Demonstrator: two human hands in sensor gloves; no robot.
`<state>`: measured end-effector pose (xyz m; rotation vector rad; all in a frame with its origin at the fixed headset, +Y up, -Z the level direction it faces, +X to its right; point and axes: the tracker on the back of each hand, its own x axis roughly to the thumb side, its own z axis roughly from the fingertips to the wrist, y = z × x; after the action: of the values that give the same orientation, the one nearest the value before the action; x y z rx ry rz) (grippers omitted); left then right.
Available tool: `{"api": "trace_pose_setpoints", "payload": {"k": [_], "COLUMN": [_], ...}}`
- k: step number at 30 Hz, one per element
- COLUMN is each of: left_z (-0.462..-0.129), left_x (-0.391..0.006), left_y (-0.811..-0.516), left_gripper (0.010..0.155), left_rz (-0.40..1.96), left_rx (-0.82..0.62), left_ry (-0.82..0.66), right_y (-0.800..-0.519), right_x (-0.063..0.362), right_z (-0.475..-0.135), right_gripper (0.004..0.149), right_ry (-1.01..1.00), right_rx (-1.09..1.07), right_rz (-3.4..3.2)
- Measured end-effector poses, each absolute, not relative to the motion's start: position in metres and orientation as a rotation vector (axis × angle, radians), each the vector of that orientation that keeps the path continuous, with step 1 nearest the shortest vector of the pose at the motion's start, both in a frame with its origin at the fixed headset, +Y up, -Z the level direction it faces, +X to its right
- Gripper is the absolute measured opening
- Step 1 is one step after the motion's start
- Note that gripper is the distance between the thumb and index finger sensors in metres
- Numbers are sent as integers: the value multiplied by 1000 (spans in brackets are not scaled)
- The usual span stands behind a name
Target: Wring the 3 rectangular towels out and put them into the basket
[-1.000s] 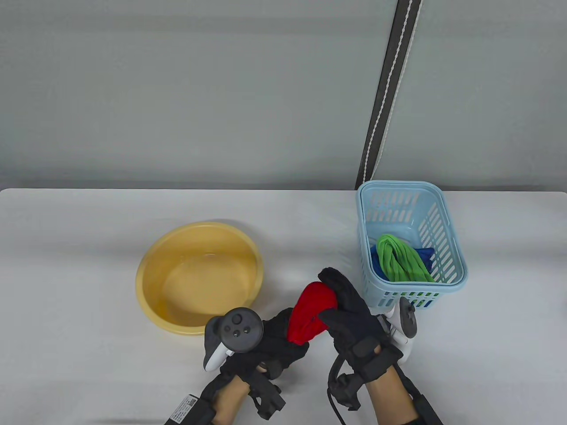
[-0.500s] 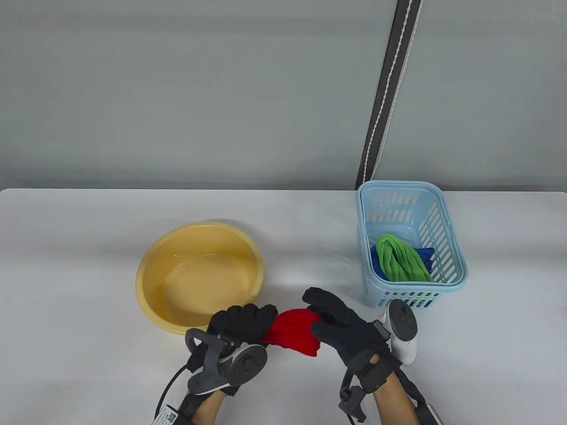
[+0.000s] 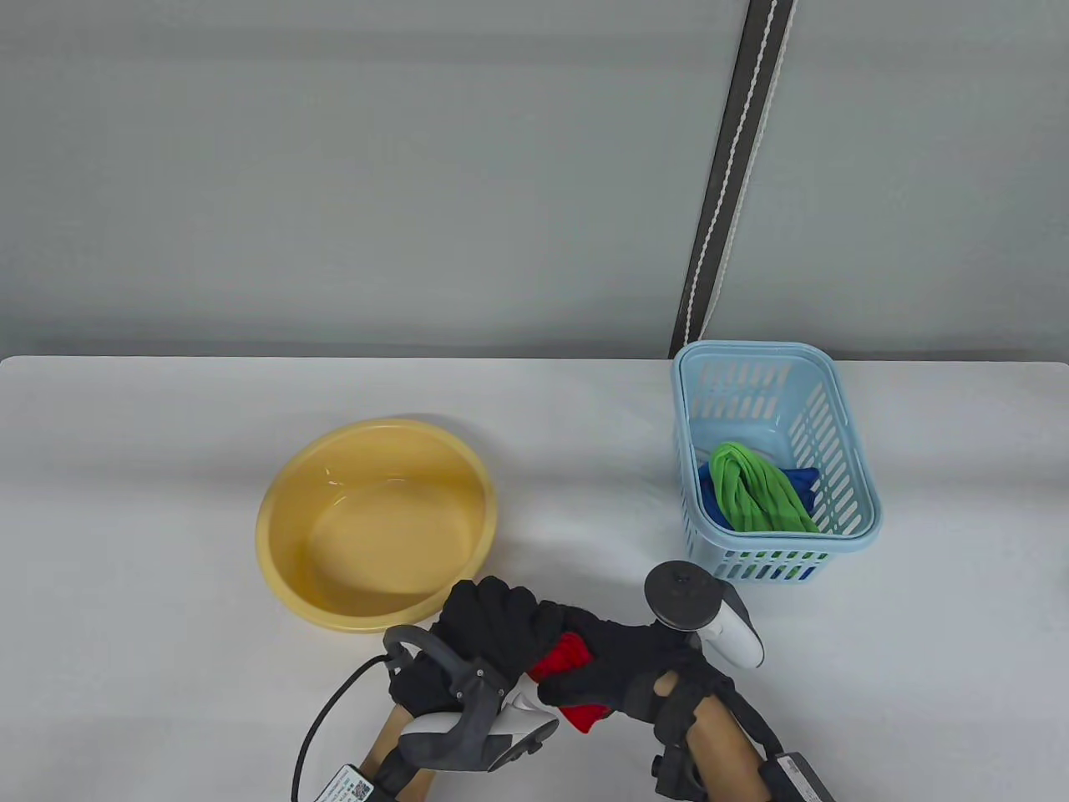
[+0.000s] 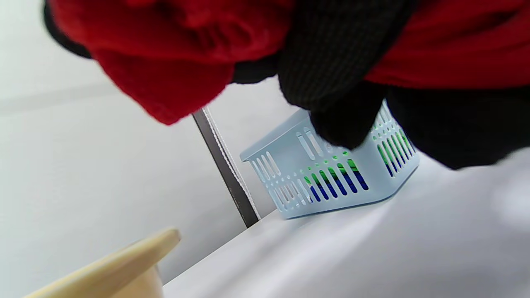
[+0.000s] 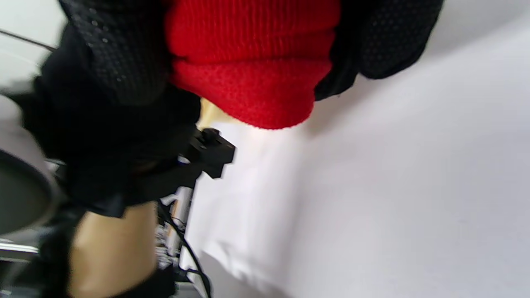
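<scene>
1. At the near edge of the table (image 3: 167, 501), a red towel (image 3: 561, 656) is gripped from both sides and held above the surface.
2. The left hand (image 3: 493, 622) is curled tightly round the towel's left end, its fingers closed over the cloth.
3. The right hand (image 3: 614, 664) is wrapped round the right end in the same way, fingers closed on the fabric; the two hands are pressed close together.
4. Just beyond the left hand, a yellow basin (image 3: 276, 510) is seen, with a little water in it.
5. Farther back on the right, a light blue basket (image 3: 852, 434) is set, with a green towel (image 3: 756, 493) lying over a blue towel (image 3: 802, 478) inside it.
</scene>
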<state>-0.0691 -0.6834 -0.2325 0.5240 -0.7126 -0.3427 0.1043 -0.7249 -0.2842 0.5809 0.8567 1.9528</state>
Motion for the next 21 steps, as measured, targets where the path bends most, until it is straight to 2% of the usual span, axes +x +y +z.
{"api": "trace_pose_setpoints", "payload": {"k": [3,6,9,14,21], "left_z": [-233,-235,-238,-242,-252], "left_x": [-66,-69,-72,-73,-77], "left_y": [-685,-686,-686,-687,-684], "left_gripper": [45,44,43,41,41], "left_rz": [-354,-316,-253,-177,129], "left_rx": [516,491,458,402,243], "left_ry": [-721,-703,-662,-589,-440], "right_y": [-728,-727,-722,-712,-701], "right_x": [95,89,86,82,83], "right_z": [-283,-282,-280,-271,-265], "right_gripper": [96,75,57,49,48], "right_ry": [891,838,692,267,-370], "right_rx": [576,555,538,542,612], "right_rz": [2078,2227,2365,2670,2888]}}
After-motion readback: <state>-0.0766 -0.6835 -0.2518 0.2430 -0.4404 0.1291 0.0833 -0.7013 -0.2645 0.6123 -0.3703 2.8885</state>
